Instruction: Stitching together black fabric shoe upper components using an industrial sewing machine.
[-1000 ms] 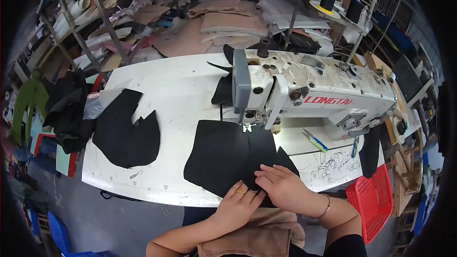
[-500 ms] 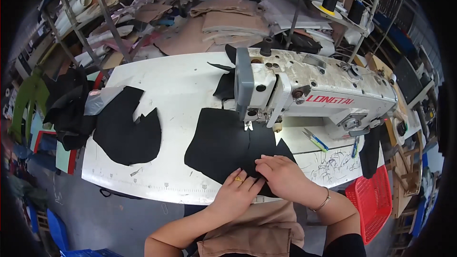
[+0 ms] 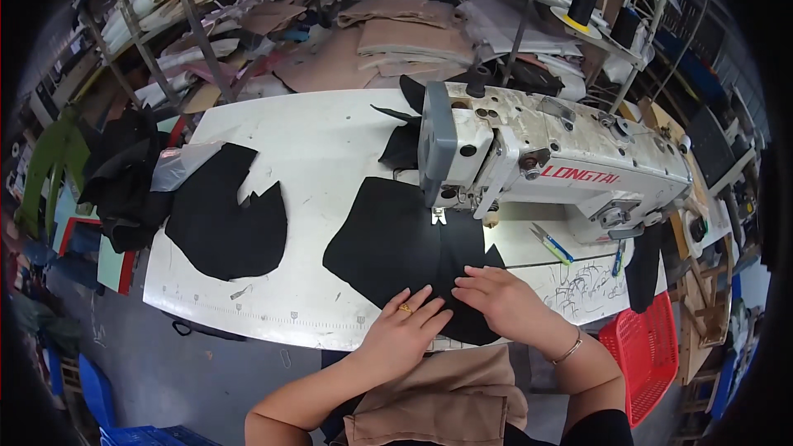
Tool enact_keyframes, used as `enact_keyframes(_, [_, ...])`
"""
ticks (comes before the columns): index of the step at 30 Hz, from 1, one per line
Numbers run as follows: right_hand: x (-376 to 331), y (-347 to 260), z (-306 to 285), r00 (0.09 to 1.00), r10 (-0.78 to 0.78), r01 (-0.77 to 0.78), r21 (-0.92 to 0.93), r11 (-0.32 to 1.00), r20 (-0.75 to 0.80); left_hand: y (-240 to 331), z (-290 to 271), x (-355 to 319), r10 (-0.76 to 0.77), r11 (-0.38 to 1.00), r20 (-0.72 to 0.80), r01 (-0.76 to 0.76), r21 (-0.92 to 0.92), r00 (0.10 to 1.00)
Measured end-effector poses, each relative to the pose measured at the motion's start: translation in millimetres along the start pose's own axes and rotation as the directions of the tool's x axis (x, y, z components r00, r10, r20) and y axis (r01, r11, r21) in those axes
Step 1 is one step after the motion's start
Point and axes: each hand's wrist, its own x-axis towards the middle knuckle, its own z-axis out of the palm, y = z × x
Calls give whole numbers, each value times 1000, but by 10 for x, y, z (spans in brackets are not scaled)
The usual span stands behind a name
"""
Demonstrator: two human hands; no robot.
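Observation:
Black fabric [image 3: 384,235] lies under the presser foot [image 3: 439,215] of a white sewing machine [image 3: 570,149], with a seam or fold line running from the foot toward me. On its near left part rests my left hand [image 3: 405,332], open, fingers spread flat. My right hand [image 3: 504,304] lies on the near right part, its fingers stretched and slightly bent over the cloth, the thumb mostly hidden. Between and below the hands the near edge of the fabric spreads to the table edge. A pointed corner shows beyond the right hand.
Another notched black fabric piece [image 3: 225,227] lies left on the white table [image 3: 310,128], near a dark cloth pile [image 3: 124,173]. Blue-and-yellow thread snips [image 3: 552,245] lie right of the needle. A red basket [image 3: 640,355] stands below right; thread cones [image 3: 583,5] stand behind.
The near part of the black fabric has spread out flatter between my hands. My hands have moved slightly apart, and the left fingers are wider spread. The whole view has shifted a little.

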Motion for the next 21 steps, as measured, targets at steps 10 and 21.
enact_keyframes(10, [159, -12, -50, 1000, -4, 6, -104, 995, 13, -203, -56, 131, 45, 999, 67, -45, -8, 997])
enact_keyframes(21, [362, 96, -80, 998, 37, -18, -330, 944, 51, -494, -88, 366, 89, 996, 147, -85, -34, 985])
